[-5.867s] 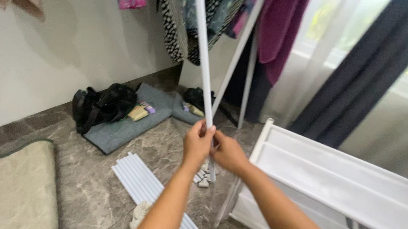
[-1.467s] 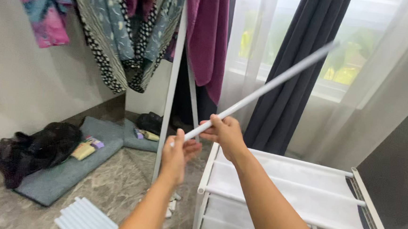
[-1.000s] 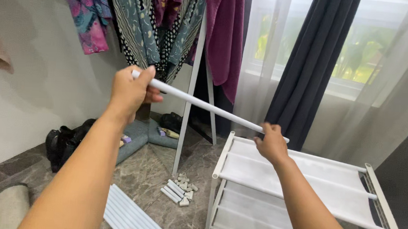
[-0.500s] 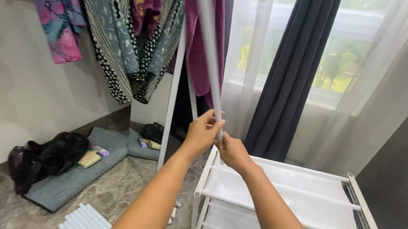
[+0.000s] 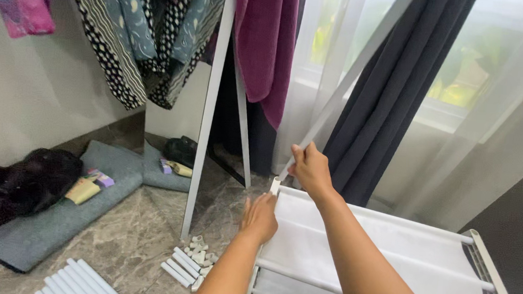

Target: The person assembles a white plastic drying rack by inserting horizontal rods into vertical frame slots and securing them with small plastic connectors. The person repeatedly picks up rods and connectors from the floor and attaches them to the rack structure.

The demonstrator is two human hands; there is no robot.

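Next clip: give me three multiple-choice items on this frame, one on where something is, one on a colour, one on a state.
1. Where does the lower end of the long white tube sit?
A. at the near corner of the white rack
B. on the grey mat
C. against the mirror

2. What colour is the towel hanging beside the mirror?
A. yellow
B. purple
C. white

3. How is the right hand placed?
A. flat on the floor
B. hanging free
C. closed around the tube

Answers:
1 A, the tube slants down to the corner post of the white rack.
2 B, the cloth is deep purple.
3 C, the fingers wrap around the tube near its lower end, while the left hand rests on the rack's edge.
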